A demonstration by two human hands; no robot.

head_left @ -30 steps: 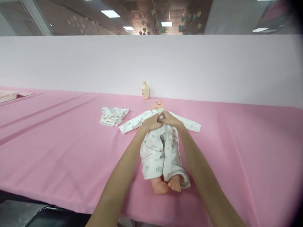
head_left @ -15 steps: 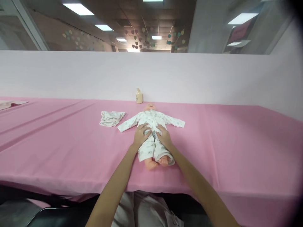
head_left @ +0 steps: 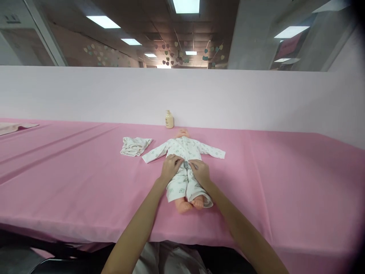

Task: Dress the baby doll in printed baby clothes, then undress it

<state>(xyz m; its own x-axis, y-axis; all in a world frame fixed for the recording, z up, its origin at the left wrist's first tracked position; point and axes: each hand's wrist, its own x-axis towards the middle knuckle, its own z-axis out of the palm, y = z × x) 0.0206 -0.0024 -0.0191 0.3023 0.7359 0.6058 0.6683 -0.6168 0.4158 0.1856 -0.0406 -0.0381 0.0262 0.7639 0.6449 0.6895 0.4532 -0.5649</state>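
Both hands are working lower on the doll (head_left: 182,206) now: a second ago they were meeting over its chest, while at this moment the left hand (head_left: 171,166) and the right hand (head_left: 200,170) are resting at the waist of its white printed outfit (head_left: 184,147). Half a second ago the fingers were lying more spread; now they are bunching toward the middle, on either side of a small grey patch (head_left: 186,165) that is showing at the front. The work, it seems, is centring on this lower front, with the chest lying covered. In each hand the thumb and fingertips are bending close together at the cloth; I cannot tell whether they are pinching a fold.

The doll is lying on its back near the middle of the table (head_left: 85,182), its head pointing to the far edge and its feet to the near edge. The sleeves are stretching out sideways. A folded cloth (head_left: 135,146) is lying near the cuff on the left, a pump bottle (head_left: 169,120) is standing at the far edge near the head, and a pale cloth (head_left: 14,127) is lying by the far left corner. Only the hands themselves are getting in the way, hiding the hips from view
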